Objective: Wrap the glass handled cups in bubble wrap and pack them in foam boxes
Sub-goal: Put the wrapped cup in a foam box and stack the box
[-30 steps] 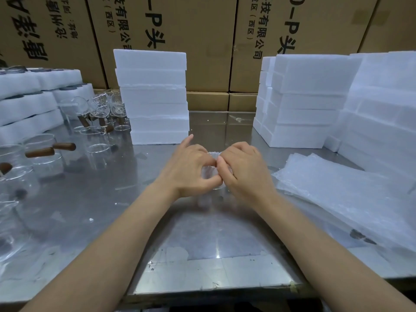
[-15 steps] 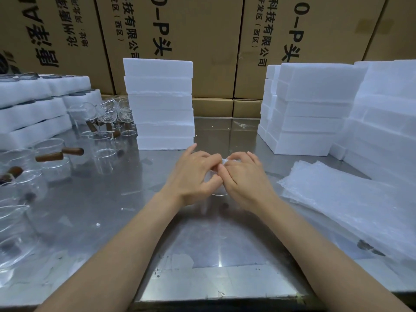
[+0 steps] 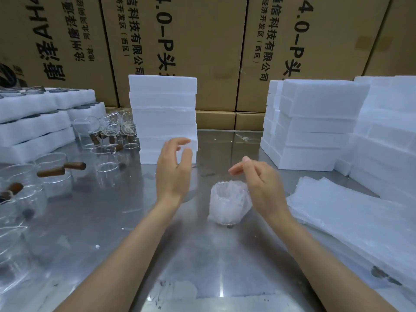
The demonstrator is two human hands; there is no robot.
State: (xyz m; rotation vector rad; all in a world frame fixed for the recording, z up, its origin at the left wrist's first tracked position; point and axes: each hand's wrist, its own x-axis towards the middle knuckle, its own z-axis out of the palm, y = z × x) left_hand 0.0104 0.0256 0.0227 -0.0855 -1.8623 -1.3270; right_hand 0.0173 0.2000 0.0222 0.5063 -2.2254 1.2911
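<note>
Half a second ago both hands were pressed together over the wrapped cup, fingertips pinching the bubble wrap at its top. Now they have come apart and lifted clear of it. The left hand hovers to the left of the cup and a little farther back, fingers loosely curved and spread, holding nothing. The right hand hangs just right of the cup and partly over its right edge, fingers relaxed and slightly bent, index finger pointing left, also holding nothing.

The wrapped cup stands alone on the metal table, between the two wrists, near the middle of the scene. It stands upright, long axis vertical, mouth up, with the bubble wrap tucked into the opening and flaring a little at the base. No handle can be made out through the wrap.

To the right lies a pile of bubble wrap sheets, flat on the table. Far behind the left hand rises a stack of foam boxes; more foam boxes stand stacked at the far right. On the left side stand unwrapped glass cups with brown wooden handles, some handles pointing right. Cardboard cartons form the back wall.
</note>
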